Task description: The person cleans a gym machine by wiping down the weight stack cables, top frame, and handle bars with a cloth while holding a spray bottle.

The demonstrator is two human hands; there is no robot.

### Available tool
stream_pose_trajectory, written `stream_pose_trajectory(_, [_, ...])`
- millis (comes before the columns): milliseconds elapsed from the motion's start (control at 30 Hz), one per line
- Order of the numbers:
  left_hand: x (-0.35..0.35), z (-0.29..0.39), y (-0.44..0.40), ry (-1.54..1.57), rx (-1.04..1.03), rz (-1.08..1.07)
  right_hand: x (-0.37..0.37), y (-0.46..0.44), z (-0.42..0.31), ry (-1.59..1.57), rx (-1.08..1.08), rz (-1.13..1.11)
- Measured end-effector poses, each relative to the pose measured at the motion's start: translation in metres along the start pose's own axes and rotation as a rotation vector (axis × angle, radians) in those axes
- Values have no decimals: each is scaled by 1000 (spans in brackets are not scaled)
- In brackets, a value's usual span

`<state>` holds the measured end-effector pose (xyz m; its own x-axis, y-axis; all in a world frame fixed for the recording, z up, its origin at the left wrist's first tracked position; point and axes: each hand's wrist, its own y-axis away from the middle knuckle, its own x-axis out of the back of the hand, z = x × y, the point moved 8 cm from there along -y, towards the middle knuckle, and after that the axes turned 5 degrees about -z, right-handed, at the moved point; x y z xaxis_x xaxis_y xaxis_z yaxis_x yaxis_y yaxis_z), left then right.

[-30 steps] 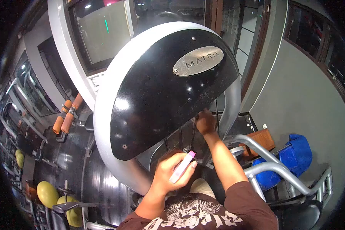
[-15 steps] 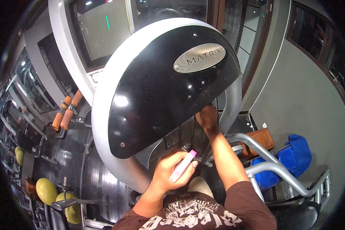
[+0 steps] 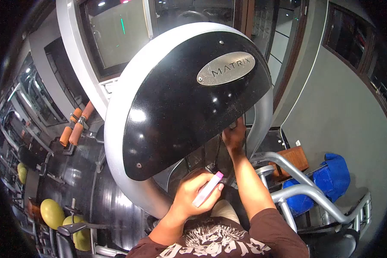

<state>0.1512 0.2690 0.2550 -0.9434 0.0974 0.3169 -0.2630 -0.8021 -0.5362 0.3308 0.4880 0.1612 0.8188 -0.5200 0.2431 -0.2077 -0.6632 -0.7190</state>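
Observation:
My left hand [image 3: 191, 191] is closed around a slim whitish tube with a pink end [image 3: 208, 189], held tilted in front of my chest. Higher up, my right hand [image 3: 234, 136] reaches under the lower edge of the black panel [image 3: 172, 107] of a gym machine. Its fingers are bent around a small greyish thing [image 3: 233, 125], partly hidden by the panel and too dim to name. Dark rods or cables [image 3: 217, 155] run below the panel, close to my right hand. An oval MATRIX plate [image 3: 226, 69] is fixed on the panel.
A silver curved frame [image 3: 116, 142] surrounds the panel. To the right are silver tubes [image 3: 301, 189], a blue cover [image 3: 335, 174] and a brown wooden box [image 3: 294, 160]. Orange foam rollers [image 3: 76, 133] and yellow-green balls [image 3: 52, 214] are at the left.
My right hand has turned and come slightly lower, and a greyish thing now shows at its fingers. The left hand keeps its hold on the tube. The view has shifted a little.

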Motion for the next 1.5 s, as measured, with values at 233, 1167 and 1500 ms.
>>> stream_pose_trajectory(233, [-3,-3,-2,8,29,-35,-22,14,34,10,-181,-129])
stream_pose_trajectory(1167, [-2,5,-9,-29,-26,-20,-8,-46,-9,-385,-44,-83])
stream_pose_trajectory(1500, [-1,8,-9,-11,-45,-8,-18,7,61,-307,-535,-176])
